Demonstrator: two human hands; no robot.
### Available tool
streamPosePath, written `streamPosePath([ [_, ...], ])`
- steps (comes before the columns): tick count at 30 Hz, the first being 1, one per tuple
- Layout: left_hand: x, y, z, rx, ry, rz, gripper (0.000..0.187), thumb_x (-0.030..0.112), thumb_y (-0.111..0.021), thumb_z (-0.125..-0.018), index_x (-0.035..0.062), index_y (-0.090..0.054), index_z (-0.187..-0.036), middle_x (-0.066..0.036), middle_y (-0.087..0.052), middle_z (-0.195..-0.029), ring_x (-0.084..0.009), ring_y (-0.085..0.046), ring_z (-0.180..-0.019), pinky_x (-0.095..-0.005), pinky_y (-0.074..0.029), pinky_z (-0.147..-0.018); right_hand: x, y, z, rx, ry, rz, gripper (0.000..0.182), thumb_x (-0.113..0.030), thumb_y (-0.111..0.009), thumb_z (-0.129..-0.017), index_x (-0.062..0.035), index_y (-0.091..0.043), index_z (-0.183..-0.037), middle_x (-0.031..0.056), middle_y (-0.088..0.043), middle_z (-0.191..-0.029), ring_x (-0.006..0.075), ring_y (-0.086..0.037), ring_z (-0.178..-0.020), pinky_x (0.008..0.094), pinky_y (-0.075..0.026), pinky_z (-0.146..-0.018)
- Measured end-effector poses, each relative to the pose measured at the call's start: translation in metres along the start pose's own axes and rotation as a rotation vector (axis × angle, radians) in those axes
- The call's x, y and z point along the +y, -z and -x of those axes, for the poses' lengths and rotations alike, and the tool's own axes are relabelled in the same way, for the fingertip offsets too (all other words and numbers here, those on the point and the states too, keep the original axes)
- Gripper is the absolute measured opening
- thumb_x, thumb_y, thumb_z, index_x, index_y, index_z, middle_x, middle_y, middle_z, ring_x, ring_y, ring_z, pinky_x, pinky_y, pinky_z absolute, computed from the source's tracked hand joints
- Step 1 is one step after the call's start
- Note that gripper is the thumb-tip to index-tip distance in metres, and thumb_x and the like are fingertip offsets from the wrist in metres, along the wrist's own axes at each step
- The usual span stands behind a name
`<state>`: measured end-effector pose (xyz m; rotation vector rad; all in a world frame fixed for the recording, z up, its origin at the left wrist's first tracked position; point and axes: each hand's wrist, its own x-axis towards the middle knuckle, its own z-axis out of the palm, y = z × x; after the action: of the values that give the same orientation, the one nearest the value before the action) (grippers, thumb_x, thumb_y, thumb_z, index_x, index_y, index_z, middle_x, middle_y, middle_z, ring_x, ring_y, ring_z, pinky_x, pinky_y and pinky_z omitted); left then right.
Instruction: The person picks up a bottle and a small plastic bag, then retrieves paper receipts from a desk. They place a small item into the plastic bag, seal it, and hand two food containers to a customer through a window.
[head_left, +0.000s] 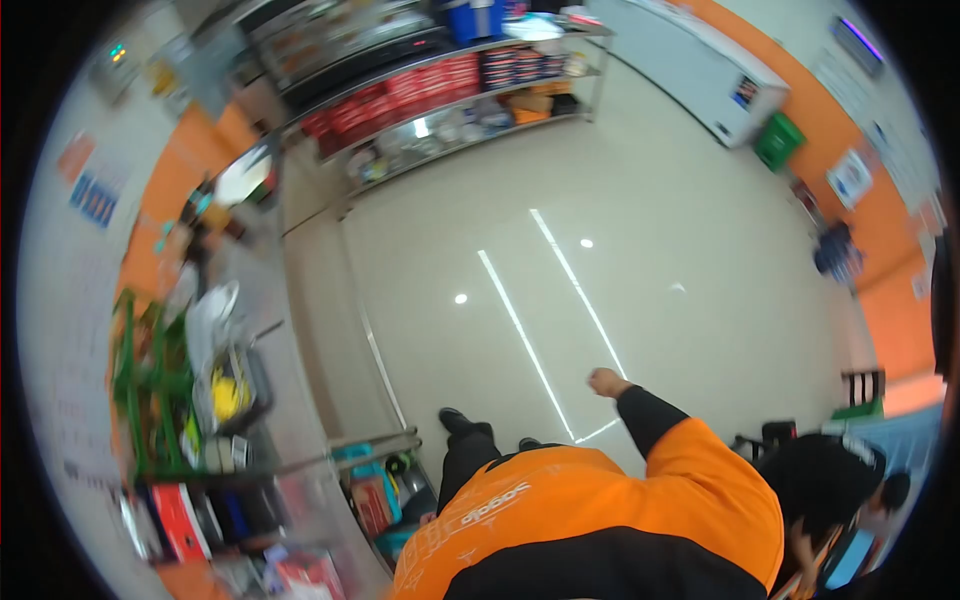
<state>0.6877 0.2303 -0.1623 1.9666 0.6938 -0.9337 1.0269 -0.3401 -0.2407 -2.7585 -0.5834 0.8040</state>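
My right hand [607,382] is held out in front of me over the tiled floor, with the arm in a black sleeve. Its fingers are curled into a loose fist, and nothing shows in them. No object is close to it. My left hand cannot be made out; the orange shirt [600,500] fills the bottom of the view on that side. One black shoe [455,420] is stretched forward on the floor.
A steel counter [290,390] runs along the left, bearing a green rack [125,370] and a tub with yellow contents [232,395]. Ahead stands a shelf with red boxes [430,85]; a white chest freezer [690,60] and green bin [778,140] are at right. A person in a black cap [825,465] is lower right.
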Motion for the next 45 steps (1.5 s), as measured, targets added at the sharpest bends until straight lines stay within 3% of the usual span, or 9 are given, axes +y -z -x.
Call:
streamPosePath([
  [3,0.034,0.043,-0.046,-0.044,-0.053,0.054,0.046,0.034,-0.047,-0.107,0.004,-0.045,-0.143,-0.011,-0.055,-0.137,-0.0234,-0.058,-0.122,-0.0354,-0.045,-0.102,-0.095,0.039,-0.037,0.104,-0.186,-0.353,0.036,-0.029,-0.054,-0.086,0.002,-0.072,-0.085,0.0273,-0.07,-0.092,0.0449,-0.067,-0.089,0.0524,-0.053,-0.081],
  [9,0.112,0.172,-0.086,-0.098,-0.196,0.736,0.05,0.037,-0.045,-0.108,0.0043,-0.044,-0.145,-0.009,-0.052,-0.143,-0.0218,-0.054,-0.129,-0.0347,-0.042,-0.107,-0.153,0.01,-0.126,-0.409,0.265,-0.04,0.044,-0.042,-0.054,-0.09,-0.0034,-0.075,-0.096,0.0224,-0.072,-0.099,0.0407,-0.068,-0.097,0.0503,-0.052,-0.087],
  [12,0.216,0.262,-0.074,-0.136,-0.324,0.834,0.049,0.037,-0.045,-0.108,0.0041,-0.045,-0.145,-0.008,-0.053,-0.144,-0.0204,-0.054,-0.129,-0.0349,-0.042,-0.107,-0.176,0.084,-0.155,-0.48,-0.076,-0.218,0.041,-0.038,-0.056,-0.09,-0.0042,-0.076,-0.1,0.0233,-0.073,-0.1,0.0396,-0.069,-0.098,0.0459,-0.053,-0.085],
  [13,0.252,0.296,-0.069,-0.127,-0.37,0.822,0.048,0.036,-0.045,-0.108,0.0038,-0.046,-0.144,-0.008,-0.054,-0.143,-0.0195,-0.056,-0.127,-0.0353,-0.044,-0.106,-0.169,0.11,-0.164,-0.379,0.268,-0.097,0.037,-0.035,-0.056,-0.09,-0.0028,-0.075,-0.09,0.0227,-0.072,-0.087,0.0402,-0.07,-0.091,0.0442,-0.055,-0.081],
  [20,0.319,0.424,-0.126,0.226,-0.683,0.798,0.032,0.02,-0.046,-0.107,0.0042,-0.051,-0.135,-0.009,-0.06,-0.129,-0.0185,-0.061,-0.114,-0.0338,-0.048,-0.1,-0.253,0.223,-0.273,-0.01,-0.501,-0.919,0.053,-0.014,-0.063,-0.09,-0.0056,-0.041,-0.138,0.0182,-0.066,-0.103,0.024,-0.067,-0.08,0.0387,-0.058,-0.064],
  [29,0.319,0.536,-0.162,0.636,-0.645,1.026,0.031,0.012,-0.05,-0.105,0.0046,-0.048,-0.135,-0.011,-0.062,-0.122,-0.0177,-0.063,-0.107,-0.0308,-0.05,-0.094,-0.366,0.338,-0.611,0.15,0.048,-0.711,0.065,-0.019,-0.07,-0.088,-0.0022,-0.038,-0.141,0.0257,-0.062,-0.117,0.0353,-0.063,-0.107,0.0432,-0.051,-0.092],
  [37,0.37,0.638,-0.21,1.067,-0.432,1.26,0.031,0.01,-0.048,-0.104,0.0039,-0.047,-0.134,-0.01,-0.06,-0.119,-0.0167,-0.062,-0.099,-0.0309,-0.05,-0.091,-0.649,0.553,-0.784,0.06,0.86,-0.648,0.031,-0.012,-0.068,-0.093,-0.0051,-0.061,-0.122,0.0095,-0.069,-0.106,0.0189,-0.068,-0.092,0.033,-0.056,-0.08],
  [41,0.409,0.662,-0.238,1.148,-0.38,1.259,0.031,0.009,-0.047,-0.104,0.0034,-0.046,-0.135,-0.011,-0.06,-0.118,-0.0171,-0.061,-0.099,-0.0325,-0.051,-0.092,-0.75,0.554,-0.824,-0.279,1.094,-0.512,0.077,-0.031,-0.081,-0.084,-0.0032,-0.043,-0.146,0.0186,-0.055,-0.14,0.0296,-0.055,-0.129,0.0402,-0.047,-0.105],
  [45,0.439,0.66,-0.233,1.156,-0.322,1.197,0.032,0.008,-0.046,-0.104,0.0029,-0.045,-0.135,-0.011,-0.059,-0.118,-0.018,-0.061,-0.099,-0.0348,-0.051,-0.093,-0.811,0.516,-0.838,-0.056,1.174,-0.492,0.106,-0.038,-0.087,-0.077,0.0001,-0.024,-0.154,0.0243,-0.04,-0.151,0.0358,-0.043,-0.14,0.0429,-0.039,-0.112],
])
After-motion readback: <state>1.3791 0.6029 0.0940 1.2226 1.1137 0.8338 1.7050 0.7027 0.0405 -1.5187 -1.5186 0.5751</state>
